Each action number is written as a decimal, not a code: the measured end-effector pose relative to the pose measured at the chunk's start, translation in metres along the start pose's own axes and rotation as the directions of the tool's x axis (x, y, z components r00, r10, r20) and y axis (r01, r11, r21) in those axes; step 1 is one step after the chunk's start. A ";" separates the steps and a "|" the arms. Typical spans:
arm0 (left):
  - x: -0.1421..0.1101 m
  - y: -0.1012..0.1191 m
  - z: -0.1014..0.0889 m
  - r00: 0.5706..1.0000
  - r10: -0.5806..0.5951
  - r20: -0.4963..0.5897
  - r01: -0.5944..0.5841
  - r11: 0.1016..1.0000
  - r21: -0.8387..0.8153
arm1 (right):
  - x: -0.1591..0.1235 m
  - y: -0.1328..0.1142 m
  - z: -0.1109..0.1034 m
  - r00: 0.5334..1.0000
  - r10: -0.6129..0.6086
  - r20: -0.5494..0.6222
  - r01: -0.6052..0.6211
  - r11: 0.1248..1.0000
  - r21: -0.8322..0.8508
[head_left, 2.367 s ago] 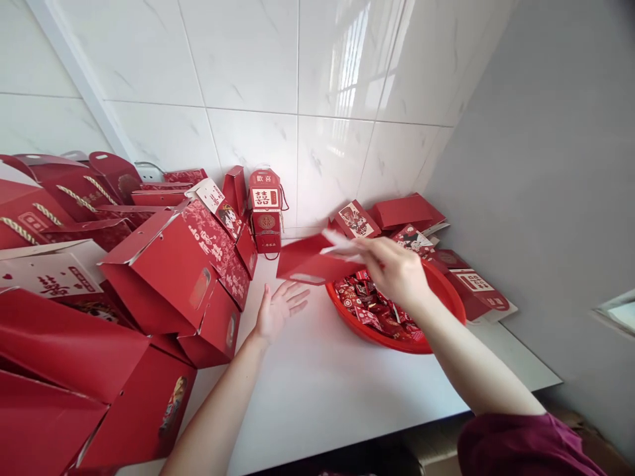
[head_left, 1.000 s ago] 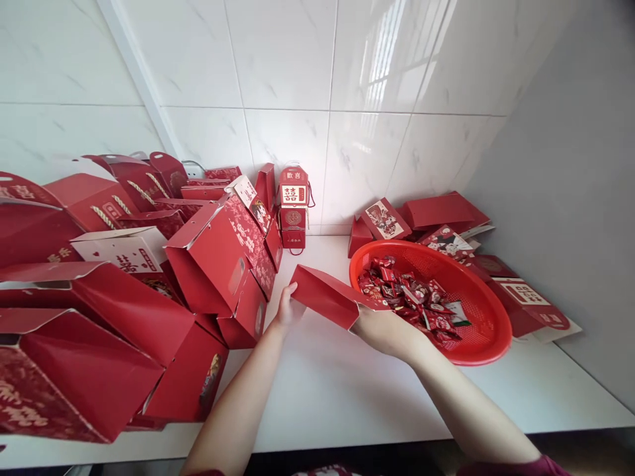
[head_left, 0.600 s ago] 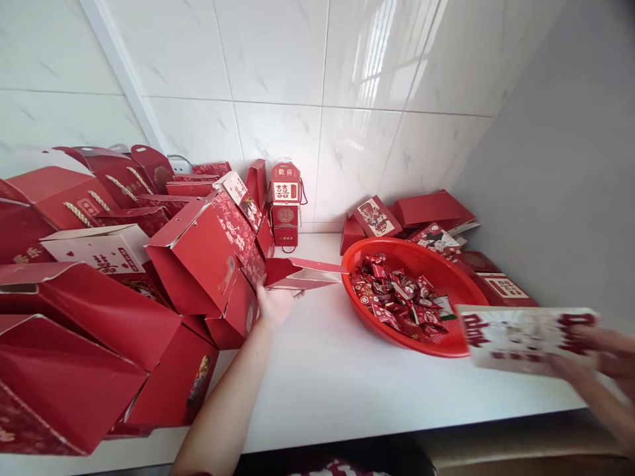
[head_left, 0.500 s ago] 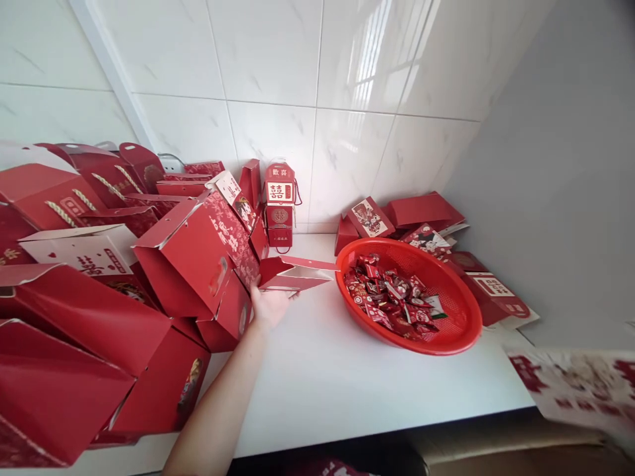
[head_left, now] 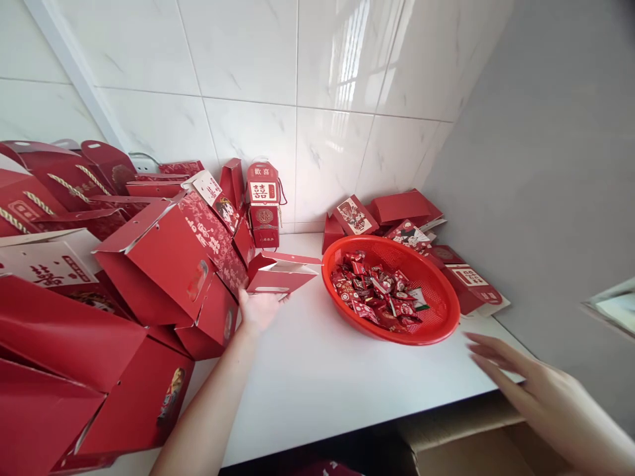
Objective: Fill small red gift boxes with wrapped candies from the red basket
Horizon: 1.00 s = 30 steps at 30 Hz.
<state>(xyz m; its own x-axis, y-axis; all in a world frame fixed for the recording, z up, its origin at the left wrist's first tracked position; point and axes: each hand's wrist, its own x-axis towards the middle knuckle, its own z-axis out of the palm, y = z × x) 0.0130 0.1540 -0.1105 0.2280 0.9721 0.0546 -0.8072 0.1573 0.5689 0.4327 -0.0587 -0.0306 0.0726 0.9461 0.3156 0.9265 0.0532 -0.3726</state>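
My left hand [head_left: 258, 309] holds an opened red paper gift box [head_left: 280, 273] from beneath, against the heap of red boxes [head_left: 163, 264] on the white counter [head_left: 322, 383]. My right hand [head_left: 526, 383] is empty, with the fingers stretched out, over the counter's right front corner, near the rim of a red round basket [head_left: 441, 311]. The basket is full of small red wrapped candies [head_left: 380, 294].
Many red gift boxes with rope handles fill the left side. A small upright red box [head_left: 262, 205] stands by the tiled wall. Flat folded red boxes [head_left: 411, 218] lie behind and right of the basket. A cardboard carton [head_left: 476, 449] sits below the counter edge.
My right hand let go of the red box, carried a white and red printed flat pack off to the lower right, and is now back empty. My left hand kept the opened box by the pile.
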 end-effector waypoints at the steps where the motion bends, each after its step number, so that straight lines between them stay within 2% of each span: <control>1: 0.000 -0.001 -0.002 1.000 -0.003 -0.002 0.003 1.000 -0.002 | 0.017 -0.026 0.009 0.998 -0.038 0.054 0.034 0.997 0.067; 2: 0.000 -0.001 -0.003 1.000 -0.009 -0.007 0.009 1.000 -0.008 | 0.034 -0.054 0.019 0.992 -0.089 0.092 0.074 0.985 0.155; 4: 0.000 -0.002 -0.006 0.999 -0.014 -0.040 0.013 1.000 -0.020 | 0.065 -0.109 0.039 0.954 -0.280 0.106 0.230 0.911 0.342; 5: 0.000 -0.003 -0.007 0.998 -0.004 -0.068 0.003 1.000 -0.008 | 0.079 -0.133 0.049 0.904 -0.416 0.103 0.342 0.845 0.411; 6: 0.000 -0.003 -0.008 0.995 0.017 -0.098 -0.013 0.999 0.042 | 0.090 -0.153 0.059 0.865 -0.493 0.091 0.406 0.795 0.451; 8: 0.000 -0.004 -0.008 0.987 0.080 -0.139 -0.048 0.974 0.220 | 0.109 -0.181 0.079 0.824 -0.564 0.048 0.476 0.736 0.482; 10: 0.000 -0.005 -0.009 0.979 0.142 -0.148 -0.072 0.914 0.400 | 0.123 -0.194 0.095 0.841 -0.539 0.033 0.464 0.752 0.468; 13: 0.000 -0.005 -0.011 0.959 0.230 -0.165 -0.108 0.838 0.535 | 0.135 -0.201 0.109 0.863 -0.496 0.093 0.408 0.795 0.449; 17: 0.002 -0.006 -0.014 0.933 0.318 -0.167 -0.140 0.751 0.645 | 0.124 -0.197 0.103 0.792 -0.581 0.188 0.431 0.750 0.501; 20: 0.004 -0.008 -0.016 0.927 0.333 -0.170 -0.135 0.723 0.677 | 0.094 -0.188 0.103 0.692 -0.665 0.282 0.506 0.725 0.467; 23: 0.006 -0.010 -0.019 0.925 0.334 -0.182 -0.120 0.710 0.694 | 0.053 -0.174 0.124 0.521 -0.755 0.399 0.621 0.656 0.429; 24: 0.006 -0.011 -0.020 0.924 0.334 -0.185 -0.115 0.707 0.698 | 0.039 -0.169 0.134 0.484 -0.763 0.428 0.644 0.642 0.416; 25: 0.006 -0.011 -0.020 0.923 0.335 -0.188 -0.112 0.703 0.703 | 0.026 -0.164 0.146 0.468 -0.761 0.450 0.656 0.640 0.400; 27: 0.006 -0.010 -0.019 0.926 0.329 -0.184 -0.105 0.695 0.711 | 0.004 -0.154 0.167 0.468 -0.743 0.478 0.661 0.653 0.370; 30: 0.002 -0.005 -0.012 0.963 0.237 -0.132 -0.067 0.680 0.730 | -0.018 -0.143 0.187 0.478 -0.733 0.484 0.667 0.662 0.342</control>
<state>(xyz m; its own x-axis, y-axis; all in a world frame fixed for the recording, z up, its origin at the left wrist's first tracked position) 0.0108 0.1572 -0.1225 -0.0435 0.9959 0.0790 -0.1672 -0.0852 0.9822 0.2296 -0.0237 -0.1457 -0.8229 0.5681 0.0011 0.5350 0.7756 -0.3348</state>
